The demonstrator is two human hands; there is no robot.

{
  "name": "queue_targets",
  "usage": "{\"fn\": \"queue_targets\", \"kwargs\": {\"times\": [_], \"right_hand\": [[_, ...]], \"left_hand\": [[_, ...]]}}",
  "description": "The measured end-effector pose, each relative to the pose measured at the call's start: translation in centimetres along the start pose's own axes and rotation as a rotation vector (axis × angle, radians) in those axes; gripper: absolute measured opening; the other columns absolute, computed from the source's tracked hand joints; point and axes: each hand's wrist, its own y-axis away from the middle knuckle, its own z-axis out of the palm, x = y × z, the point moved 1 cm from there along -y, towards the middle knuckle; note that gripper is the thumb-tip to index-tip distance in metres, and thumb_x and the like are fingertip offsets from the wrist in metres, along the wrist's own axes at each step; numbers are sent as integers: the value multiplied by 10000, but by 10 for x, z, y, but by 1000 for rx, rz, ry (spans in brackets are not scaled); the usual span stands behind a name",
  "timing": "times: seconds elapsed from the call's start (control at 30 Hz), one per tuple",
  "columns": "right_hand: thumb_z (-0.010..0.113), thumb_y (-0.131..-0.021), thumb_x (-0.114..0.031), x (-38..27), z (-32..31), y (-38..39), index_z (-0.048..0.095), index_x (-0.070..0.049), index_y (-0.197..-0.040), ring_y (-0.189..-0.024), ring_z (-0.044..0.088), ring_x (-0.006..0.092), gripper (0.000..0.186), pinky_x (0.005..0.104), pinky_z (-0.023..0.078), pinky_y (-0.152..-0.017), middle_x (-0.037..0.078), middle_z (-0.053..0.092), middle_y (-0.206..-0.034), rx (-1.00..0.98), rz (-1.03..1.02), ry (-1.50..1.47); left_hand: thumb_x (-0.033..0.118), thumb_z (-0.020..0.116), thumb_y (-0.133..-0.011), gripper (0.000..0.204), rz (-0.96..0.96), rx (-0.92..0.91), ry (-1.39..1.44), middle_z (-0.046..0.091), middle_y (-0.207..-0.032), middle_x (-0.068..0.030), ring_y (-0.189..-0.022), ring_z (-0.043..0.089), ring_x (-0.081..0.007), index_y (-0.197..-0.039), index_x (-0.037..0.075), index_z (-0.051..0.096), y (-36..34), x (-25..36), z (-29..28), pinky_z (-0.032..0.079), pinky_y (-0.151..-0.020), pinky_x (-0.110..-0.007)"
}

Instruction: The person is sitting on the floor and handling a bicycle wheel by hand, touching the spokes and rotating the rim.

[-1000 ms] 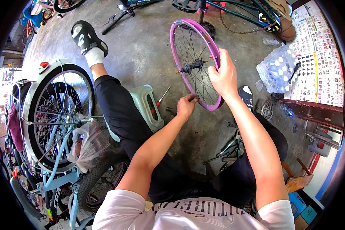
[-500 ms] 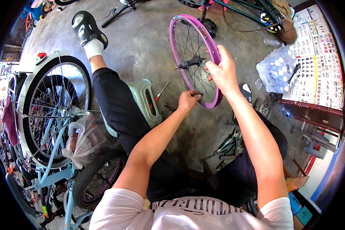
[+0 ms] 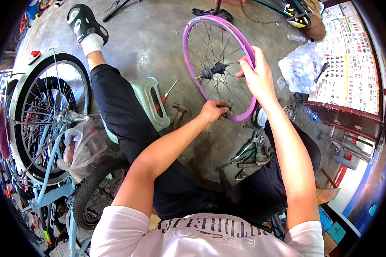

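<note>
A pink bicycle wheel rim [image 3: 186, 51] with spokes, a black hub [image 3: 213, 70] and no tyre is held upright at a tilt before me. My right hand [image 3: 257, 76] grips its right side, thumb reaching inward near the spokes. My left hand [image 3: 214, 110] has its fingertips pinched at the lower spokes near the rim; what lies between them is too small to make out. Below the wheel, a hammer [image 3: 180, 109] and a red-handled screwdriver [image 3: 162, 105] lie by a pale green plastic stool [image 3: 142, 92]. Pliers and other tools [image 3: 248, 150] lie between my legs.
A light blue bicycle [image 3: 51, 192] and other wheels crowd the left, with a plastic bag [image 3: 79, 158]. A pack of bottles [image 3: 300, 64] and printed sheets [image 3: 347, 81] rest at right on a dark red table [image 3: 351, 120]. A dark bicycle frame [image 3: 266, 13] is at the back.
The wheel has turned to face me more fully. My right hand has moved a little up and rightward with it. The view has shifted slightly.
</note>
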Motion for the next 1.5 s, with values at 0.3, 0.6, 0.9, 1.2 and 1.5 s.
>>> {"fn": "queue_targets", "kwargs": {"times": [0.3,0.6,0.9,1.2,1.5], "right_hand": [[621,-1015,-173,20,3,0,508,-62,-1363,-602,680,163,383,322,549,-558,67,737,-944,127,-95,273],[646,-975,-196,5,10,29,499,-58,-1328,-908,704,466,407,557,527,-764,229,727,-964,151,-48,300],[637,-1006,-186,16,26,111,481,-52,-1319,-915,680,461,375,529,514,-778,233,683,-982,243,-67,77],[643,-996,-64,15,-25,167,545,15,-1342,-823,726,173,369,329,619,-698,112,724,-942,234,-118,-278],[643,-1020,-116,-90,-136,156,541,-15,-1361,-695,685,119,370,254,576,-627,97,704,-1043,138,-125,-554]], "left_hand": [[93,664,-992,305,25,14,-52,771,-1033,-64,-869,711,-142,-1278,0,715,-5,-9,5,579,-732,-297],[86,650,-1002,287,49,161,-100,764,-1052,-74,-891,702,-153,-1268,4,719,13,-27,17,570,-746,-313],[89,685,-973,278,-25,566,-176,771,-1072,-123,-935,747,-209,-1235,10,735,34,-84,20,593,-718,-353],[101,674,-992,283,-26,378,54,750,-1039,-91,-855,702,-184,-1240,-35,688,87,-93,65,575,-719,-321],[123,624,-1030,341,278,305,166,743,-1083,-61,-974,695,-159,-1338,-24,627,180,23,80,554,-829,-314]]}}
